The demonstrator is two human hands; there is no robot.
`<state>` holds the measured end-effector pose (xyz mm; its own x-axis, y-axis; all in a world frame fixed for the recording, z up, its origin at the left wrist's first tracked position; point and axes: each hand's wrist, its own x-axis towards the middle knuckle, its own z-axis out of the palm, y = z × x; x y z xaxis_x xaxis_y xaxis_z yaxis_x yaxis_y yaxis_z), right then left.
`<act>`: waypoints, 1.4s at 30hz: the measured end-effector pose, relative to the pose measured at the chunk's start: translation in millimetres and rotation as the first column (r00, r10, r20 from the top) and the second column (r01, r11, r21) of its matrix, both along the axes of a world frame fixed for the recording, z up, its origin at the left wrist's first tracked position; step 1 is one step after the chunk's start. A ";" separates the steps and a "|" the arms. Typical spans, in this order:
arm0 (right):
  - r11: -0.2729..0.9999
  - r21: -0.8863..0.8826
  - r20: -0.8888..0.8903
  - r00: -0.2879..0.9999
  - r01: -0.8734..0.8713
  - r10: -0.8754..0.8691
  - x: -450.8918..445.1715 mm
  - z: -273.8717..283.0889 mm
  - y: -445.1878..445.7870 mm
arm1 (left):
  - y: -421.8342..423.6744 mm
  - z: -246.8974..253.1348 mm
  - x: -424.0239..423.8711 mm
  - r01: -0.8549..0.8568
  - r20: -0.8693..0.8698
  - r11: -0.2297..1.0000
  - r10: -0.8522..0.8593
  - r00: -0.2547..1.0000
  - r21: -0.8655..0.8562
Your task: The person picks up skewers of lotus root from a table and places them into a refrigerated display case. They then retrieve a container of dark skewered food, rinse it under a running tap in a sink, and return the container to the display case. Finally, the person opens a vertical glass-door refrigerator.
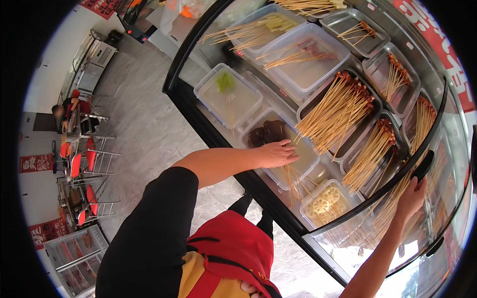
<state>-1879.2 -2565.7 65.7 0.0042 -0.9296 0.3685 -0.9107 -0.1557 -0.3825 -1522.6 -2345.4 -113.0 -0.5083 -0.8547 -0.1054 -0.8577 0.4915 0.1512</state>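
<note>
My left hand [280, 153] reaches inside the glass display case, over a clear plastic tub [311, 158] of dark brown skewered pieces [266, 133]. Bamboo sticks [292, 180] emerge below the palm; whether the fingers grip any is hidden. At the lower right, my right hand [411, 195] grasps the black handle [423, 167] of a curved glass door [372, 219]. Sliced lotus root skewers [326, 201] sit in a tub near my left hand. Beyond it lies a metal tray [348, 143] heaped with reddish meat skewers [337, 110].
More skewers fill smaller metal trays [391, 76] and plastic tubs [305, 61]; one tub has green leaves [224, 82]. The case's black frame [223, 143] runs below my left forearm. Across the tiled floor [149, 93], a person [70, 108] sits by red chairs [90, 149].
</note>
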 end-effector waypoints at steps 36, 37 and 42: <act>0.390 0.869 0.148 0.911 -0.305 0.384 196.9 -105.6 259.9 | 42.5 24.5 87.9 -0.834 -0.089 0.265 0.963 0.254 0.485; 0.358 0.891 0.134 0.916 -0.278 0.377 193.1 -121.3 256.0 | 39.0 27.2 87.4 -0.829 -0.072 0.257 0.964 0.256 0.497; 0.308 0.923 0.161 0.958 -0.231 0.237 175.1 -126.9 246.2 | 26.8 36.4 93.6 -0.821 0.019 0.225 0.961 0.276 0.525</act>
